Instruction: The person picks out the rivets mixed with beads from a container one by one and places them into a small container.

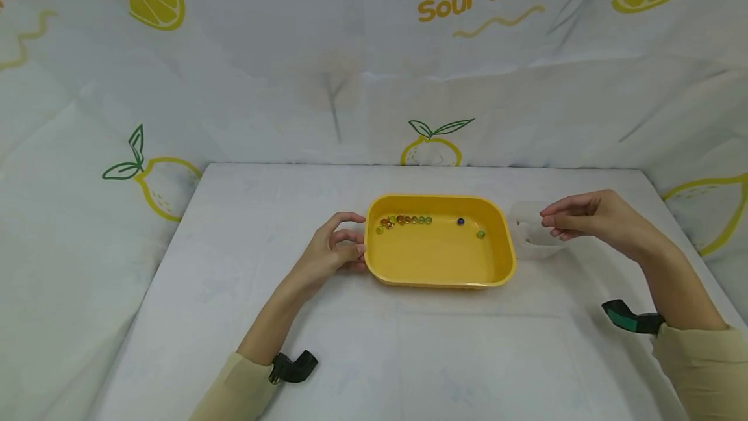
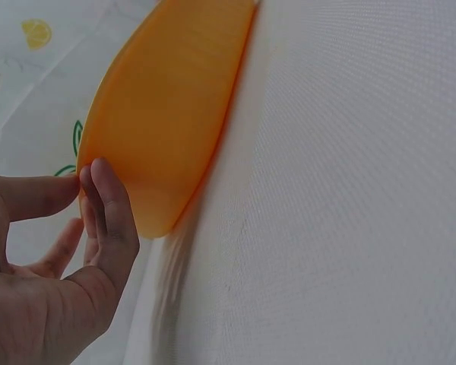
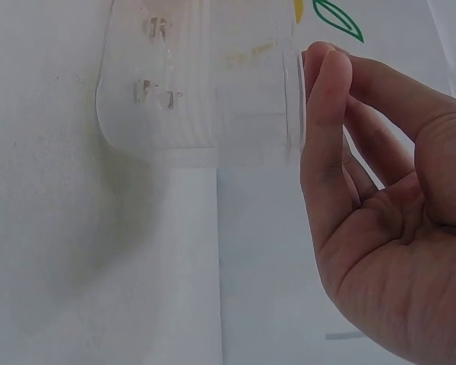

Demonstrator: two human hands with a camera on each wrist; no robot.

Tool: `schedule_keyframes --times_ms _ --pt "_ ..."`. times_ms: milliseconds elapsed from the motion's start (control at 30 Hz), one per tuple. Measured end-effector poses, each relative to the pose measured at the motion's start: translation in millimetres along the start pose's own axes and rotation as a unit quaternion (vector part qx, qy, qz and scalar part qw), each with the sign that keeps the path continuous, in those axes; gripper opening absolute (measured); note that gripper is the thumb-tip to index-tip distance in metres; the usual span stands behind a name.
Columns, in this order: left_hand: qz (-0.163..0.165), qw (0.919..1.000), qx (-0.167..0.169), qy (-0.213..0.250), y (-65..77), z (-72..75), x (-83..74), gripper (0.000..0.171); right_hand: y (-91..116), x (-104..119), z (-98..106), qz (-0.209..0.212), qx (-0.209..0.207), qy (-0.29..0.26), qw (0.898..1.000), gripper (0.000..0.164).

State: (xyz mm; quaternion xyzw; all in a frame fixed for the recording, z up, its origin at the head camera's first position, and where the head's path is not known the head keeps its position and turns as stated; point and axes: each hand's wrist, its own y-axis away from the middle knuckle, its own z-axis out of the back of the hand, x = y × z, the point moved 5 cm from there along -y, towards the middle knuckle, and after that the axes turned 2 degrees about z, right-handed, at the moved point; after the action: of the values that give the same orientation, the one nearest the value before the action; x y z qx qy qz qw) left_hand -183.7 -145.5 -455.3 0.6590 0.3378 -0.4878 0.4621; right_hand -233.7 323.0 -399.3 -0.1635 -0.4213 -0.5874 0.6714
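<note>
A yellow tray (image 1: 432, 265) stands on the table. Inside it, several glass marbles (image 1: 407, 219) line the back left, while a blue marble (image 1: 460, 221) and a green marble (image 1: 481, 234) lie further right. My left hand (image 1: 333, 245) holds the tray's left edge, thumb and fingertips at the rim in the left wrist view. To the right of the tray is a clear plastic container (image 1: 534, 249). Over its open top hovers my right hand (image 1: 590, 216), thumb and finger brought together; I cannot tell whether something small is between them.
A white cloth covers the table (image 1: 374, 356). Behind it hangs a white curtain (image 1: 263, 83) with lemon prints and lettering. Each wrist wears a black camera mount, the left mount (image 1: 295, 366) and the right mount (image 1: 631, 318).
</note>
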Motion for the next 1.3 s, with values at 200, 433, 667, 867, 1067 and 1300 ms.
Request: schedule_keyframes --times_ms 200,433,667,867,1067,1300 --pt "-0.003 1.0 0.001 -0.002 0.6 0.1 -0.2 0.057 1.0 0.6 0.2 0.007 0.002 -0.005 1.0 0.033" --pt "-0.001 1.0 0.002 0.001 1.1 -0.4 -0.1 0.057 -0.2 1.2 -0.1 0.005 -0.007 -0.009 1.0 0.035" --pt "-0.001 1.0 0.002 -0.001 0.8 -0.5 -0.4 0.056 -1.3 4.3 -0.6 0.009 -0.008 -0.004 1.0 0.035" --pt "-0.002 1.0 0.002 -0.003 0.4 -0.4 -0.6 0.056 -2.0 8.6 -1.4 0.01 -0.011 0.001 1.0 0.036" --pt "-0.003 1.0 0.002 -0.004 0.3 -0.3 -0.6 0.057 -5.8 9.7 -4.7 0.004 -0.008 0.009 1.0 0.039" --pt "-0.003 1.0 0.002 -0.004 0.5 0.1 -0.2 0.057 -7.5 14.4 -5.1 0.017 -0.013 0.004 1.0 0.036"
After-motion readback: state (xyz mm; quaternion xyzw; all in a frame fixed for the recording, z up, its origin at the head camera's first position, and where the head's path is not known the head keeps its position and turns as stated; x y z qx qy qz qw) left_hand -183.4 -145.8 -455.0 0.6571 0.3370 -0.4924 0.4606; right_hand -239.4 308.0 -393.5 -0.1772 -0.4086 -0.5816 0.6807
